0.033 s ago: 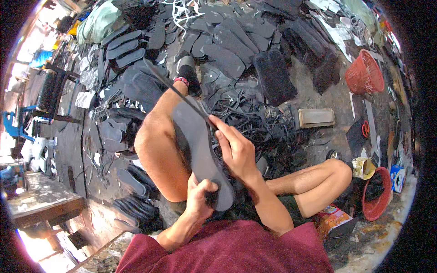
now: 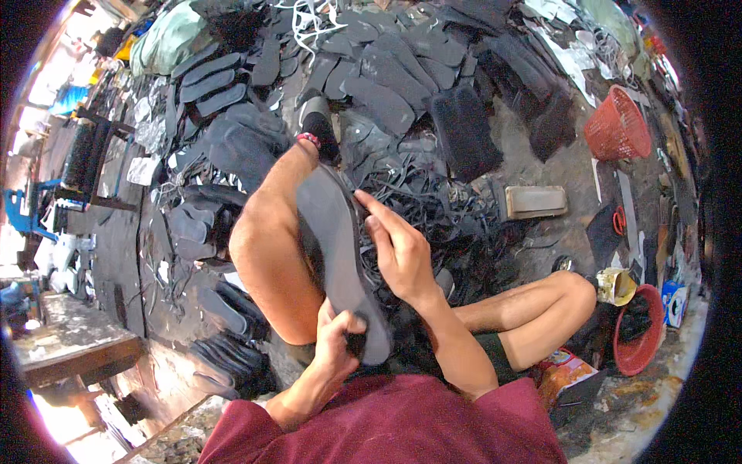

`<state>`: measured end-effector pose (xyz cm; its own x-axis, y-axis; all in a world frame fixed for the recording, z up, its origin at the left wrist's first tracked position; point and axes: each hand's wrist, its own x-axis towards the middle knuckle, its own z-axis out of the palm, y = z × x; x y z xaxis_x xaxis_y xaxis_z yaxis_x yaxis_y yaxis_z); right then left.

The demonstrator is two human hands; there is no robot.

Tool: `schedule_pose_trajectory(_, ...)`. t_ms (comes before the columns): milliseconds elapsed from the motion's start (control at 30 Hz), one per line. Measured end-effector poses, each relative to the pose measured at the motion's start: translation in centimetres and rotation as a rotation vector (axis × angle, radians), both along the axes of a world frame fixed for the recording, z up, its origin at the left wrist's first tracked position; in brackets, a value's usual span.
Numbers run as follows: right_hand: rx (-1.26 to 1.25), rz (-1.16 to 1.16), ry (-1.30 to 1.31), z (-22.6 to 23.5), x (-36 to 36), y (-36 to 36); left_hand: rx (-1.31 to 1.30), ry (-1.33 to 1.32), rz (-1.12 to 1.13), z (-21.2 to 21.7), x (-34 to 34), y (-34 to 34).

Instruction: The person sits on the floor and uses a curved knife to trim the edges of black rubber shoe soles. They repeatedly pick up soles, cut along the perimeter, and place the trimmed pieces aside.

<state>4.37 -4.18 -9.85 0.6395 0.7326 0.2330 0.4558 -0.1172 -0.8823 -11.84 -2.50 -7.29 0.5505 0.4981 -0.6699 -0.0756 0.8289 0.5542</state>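
A long grey shoe sole (image 2: 334, 232) lies slantwise over my lap, its wide end by my raised shin and its narrow end near my shirt. My left hand (image 2: 338, 336) is closed on the narrow end, the thumb bent over the top beside a small dark patch. At the sole's right edge, my right hand (image 2: 406, 259) has its forefinger and thumb stretched out and apart, the forefinger's tip against the edge. Its other fingers are curled and partly hidden. A thin dark strip (image 2: 342, 182) runs along the upper right edge of the sole.
Black sole pieces (image 2: 379, 100) cover the floor ahead, with tangled dark strips (image 2: 410, 182) nearer me. Stacked soles (image 2: 224, 363) lie at left. To the right are a beige block (image 2: 536, 202), red-handled scissors (image 2: 619, 220), a red basket (image 2: 618, 124) and a red basin (image 2: 621, 348).
The dark strip stuck out past the sole toward the upper left; now it lies along the edge. The sole has shifted slightly toward me. Both hands have barely moved.
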Motion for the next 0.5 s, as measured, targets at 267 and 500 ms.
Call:
schedule_pose_trajectory(267, 0.451, -0.106, 1.154, -0.4, 4.4, -0.5, -1.108, -1.189, -0.365, -4.1, 1.9, 0.9)
schedule_pose_trajectory(500, 0.334, -0.395, 0.827, -0.1, 11.1, -6.8, 0.227, -0.242, -0.575, -2.6, 0.0, 2.7)
